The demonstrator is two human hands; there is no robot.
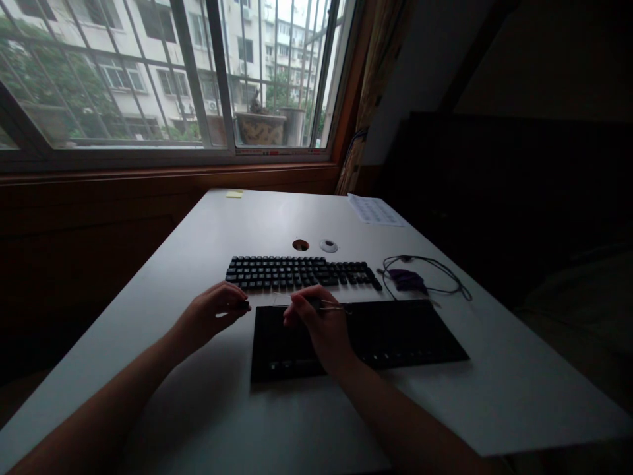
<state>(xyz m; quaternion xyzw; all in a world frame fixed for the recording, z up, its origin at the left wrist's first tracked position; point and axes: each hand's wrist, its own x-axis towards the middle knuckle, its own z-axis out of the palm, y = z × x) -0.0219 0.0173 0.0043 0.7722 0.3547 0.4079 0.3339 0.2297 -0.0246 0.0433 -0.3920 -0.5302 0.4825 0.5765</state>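
Pinched between the thumb and fingers of my left hand (212,313) is a small black keycap (244,305), just left of the keyboard. My right hand (321,323) grips a wire keycap puller (314,303) by its dark middle, with thin wire loops sticking out on both sides. The hand is above the left half of a black keyboard base (395,333), which is largely stripped of keys; a few caps show along its near edge. Behind it, loose black keycaps (281,272) lie in rows like a keyboard layout.
A coiled black cable (450,270) and a dark purple cloth-like thing (408,280) lie right of the keycaps. Farther back are a round desk hole (301,245), a white ring cover (329,246), printed paper (376,211) and yellow sticky notes (234,194). A barred window is beyond.
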